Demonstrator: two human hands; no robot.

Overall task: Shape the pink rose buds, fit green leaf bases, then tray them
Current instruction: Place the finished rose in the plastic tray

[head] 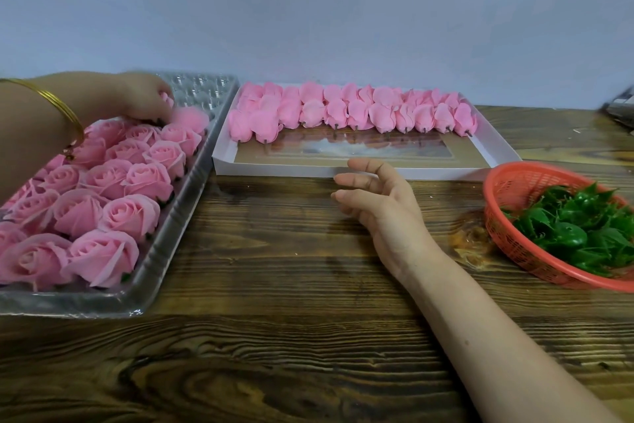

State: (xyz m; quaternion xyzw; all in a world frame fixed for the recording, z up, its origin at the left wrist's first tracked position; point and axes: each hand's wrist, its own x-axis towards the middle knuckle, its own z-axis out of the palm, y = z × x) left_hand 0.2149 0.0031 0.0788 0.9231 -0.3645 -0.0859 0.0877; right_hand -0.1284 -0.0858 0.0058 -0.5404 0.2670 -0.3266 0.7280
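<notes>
Found left hand (144, 101) at upper left, over far end of tray (178, 216), with fingers (164, 110) curled on a blurred rose (192, 118), evidently to seat it in the next free cell behind finished roses (130, 213). Noted right hand (384, 206) at centre above desk (291, 337), with fingers apart and holding nothing, near front wall of box (274, 169), probably poised for the buds (356, 113) ranked along its far side. Recorded basket (507, 182) of leaf bases (576, 227) at right edge, presumably kept within right-hand reach.
</notes>
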